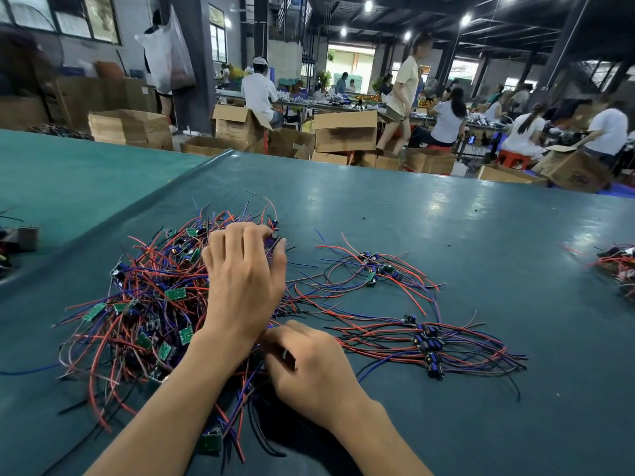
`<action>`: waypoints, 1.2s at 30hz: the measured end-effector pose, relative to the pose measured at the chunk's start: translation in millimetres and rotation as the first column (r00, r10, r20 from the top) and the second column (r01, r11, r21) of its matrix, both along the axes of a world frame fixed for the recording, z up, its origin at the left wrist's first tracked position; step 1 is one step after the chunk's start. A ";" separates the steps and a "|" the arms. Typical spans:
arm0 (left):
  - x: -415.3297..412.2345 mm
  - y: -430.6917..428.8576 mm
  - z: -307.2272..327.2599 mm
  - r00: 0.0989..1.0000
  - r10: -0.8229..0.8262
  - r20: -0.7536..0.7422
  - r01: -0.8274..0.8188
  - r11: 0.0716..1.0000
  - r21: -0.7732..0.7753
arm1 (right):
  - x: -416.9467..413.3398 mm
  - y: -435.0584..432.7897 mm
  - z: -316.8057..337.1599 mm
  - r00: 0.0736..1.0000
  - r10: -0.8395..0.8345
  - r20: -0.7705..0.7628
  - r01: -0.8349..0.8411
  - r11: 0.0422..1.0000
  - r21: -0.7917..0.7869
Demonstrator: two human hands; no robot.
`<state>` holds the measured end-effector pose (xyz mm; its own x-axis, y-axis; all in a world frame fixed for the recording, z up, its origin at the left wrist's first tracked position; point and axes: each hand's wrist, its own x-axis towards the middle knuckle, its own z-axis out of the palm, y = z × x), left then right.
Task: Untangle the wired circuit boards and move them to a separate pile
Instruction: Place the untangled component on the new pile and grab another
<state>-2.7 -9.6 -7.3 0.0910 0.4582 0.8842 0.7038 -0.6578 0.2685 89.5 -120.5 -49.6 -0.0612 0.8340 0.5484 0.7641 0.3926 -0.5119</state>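
A big tangled pile of small green circuit boards (147,304) with red, blue and black wires lies on the dark green table (412,218), left of centre. My left hand (244,276) reaches over the pile's far side, fingers curled into the wires and pinching some there. My right hand (309,369) sits at the pile's near right edge, fingers curled round wires; what exactly it pinches is blurred. A row of untangled boards (427,345) with straightened wires lies to the right. A smaller loose bunch (378,269) lies beyond it.
Another heap of wired boards (618,266) sits at the table's right edge. Dark objects (17,240) lie at the far left on a lighter green surface. Behind the table stand cardboard boxes (345,130) and several seated and walking workers.
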 end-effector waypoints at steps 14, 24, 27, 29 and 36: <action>11.9 -25.6 -3.9 0.846 -0.520 -0.119 0.532 0.837 0.127 | 18.4 6.8 26.1 0.242 -0.086 -0.966 0.123 0.991 -0.057; 13.4 -22.2 -7.5 0.829 -0.483 -0.283 0.535 0.833 0.145 | 35.1 2.4 36.0 0.095 -0.052 -0.994 -0.038 0.998 -0.056; 13.0 -22.7 -8.5 0.853 -0.484 -0.195 0.502 0.864 0.049 | 40.3 3.2 38.3 0.043 -0.026 -0.999 -0.015 1.000 -0.027; 11.1 -20.0 -9.2 0.864 -0.481 -0.147 0.490 0.871 0.028 | 44.8 3.6 39.2 0.027 -0.019 -0.999 0.016 1.000 -0.018; 9.1 -10.9 -15.8 0.935 -0.312 -0.169 0.330 0.940 0.092 | 50.4 3.9 38.8 -0.089 0.005 -0.996 0.045 0.999 0.001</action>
